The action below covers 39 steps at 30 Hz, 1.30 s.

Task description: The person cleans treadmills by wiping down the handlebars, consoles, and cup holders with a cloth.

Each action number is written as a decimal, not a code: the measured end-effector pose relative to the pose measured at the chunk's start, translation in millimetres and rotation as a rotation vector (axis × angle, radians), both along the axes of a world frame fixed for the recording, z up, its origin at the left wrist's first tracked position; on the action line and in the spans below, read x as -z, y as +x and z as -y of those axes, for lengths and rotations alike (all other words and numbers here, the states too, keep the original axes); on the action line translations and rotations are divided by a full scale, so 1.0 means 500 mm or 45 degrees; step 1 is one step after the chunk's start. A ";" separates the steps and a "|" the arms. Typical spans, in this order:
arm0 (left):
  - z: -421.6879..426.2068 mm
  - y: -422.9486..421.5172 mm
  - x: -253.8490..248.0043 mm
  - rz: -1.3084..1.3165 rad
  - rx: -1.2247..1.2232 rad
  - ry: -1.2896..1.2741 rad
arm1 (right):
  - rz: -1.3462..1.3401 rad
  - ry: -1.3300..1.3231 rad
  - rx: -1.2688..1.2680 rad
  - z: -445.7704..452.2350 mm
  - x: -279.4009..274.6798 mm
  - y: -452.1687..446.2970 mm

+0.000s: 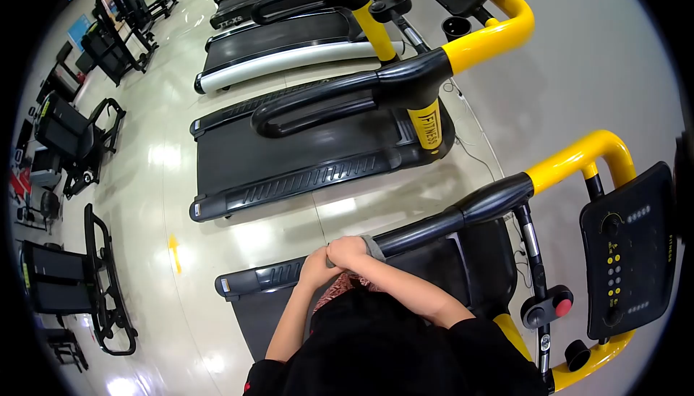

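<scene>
A grey cloth (374,248) lies over the end of the black handrail (423,232) of the treadmill under me. My right hand (348,251) is closed on the cloth at the handrail's end, its fingers folded down. Just left of it and touching it, my left hand (316,269) is closed too, with a bit of grey cloth showing between the hands. The fingertips of both hands are hidden. Below them is the black running belt (253,316) of the treadmill, with a side rail (271,275) running along it.
To my right stands the treadmill's console (627,251) on a yellow frame (571,161), with a red button (563,308) below. Another treadmill (289,157) stands alongside, with more beyond it. Weight machines (61,277) line the left side of the shiny floor (163,201).
</scene>
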<state>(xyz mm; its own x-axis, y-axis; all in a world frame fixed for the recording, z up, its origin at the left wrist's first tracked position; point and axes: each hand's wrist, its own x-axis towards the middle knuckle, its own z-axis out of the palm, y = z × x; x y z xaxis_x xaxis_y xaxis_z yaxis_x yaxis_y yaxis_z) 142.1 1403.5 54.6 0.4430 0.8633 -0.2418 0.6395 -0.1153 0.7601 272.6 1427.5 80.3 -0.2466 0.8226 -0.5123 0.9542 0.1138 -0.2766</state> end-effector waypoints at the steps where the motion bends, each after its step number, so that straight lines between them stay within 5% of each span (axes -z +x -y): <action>1: 0.012 -0.010 0.011 0.041 -0.057 0.075 | -0.006 0.001 -0.011 0.004 0.004 -0.010; 13: 0.076 -0.004 0.012 -0.092 -0.267 0.115 | -0.399 0.693 -0.195 0.075 0.041 0.024; 17: 0.084 0.030 0.010 -0.293 -0.173 0.376 | -0.452 0.666 -0.279 0.099 0.022 0.067; 19: 0.088 0.063 -0.001 -0.434 -0.164 0.520 | -0.508 1.007 -0.278 0.112 0.029 0.093; 22: 0.098 0.147 -0.033 -0.707 -0.126 0.595 | -0.620 1.039 -0.165 0.127 0.030 0.162; 39: 0.058 0.655 -0.072 -0.350 0.178 0.634 | -0.236 1.458 0.435 0.202 -0.044 0.602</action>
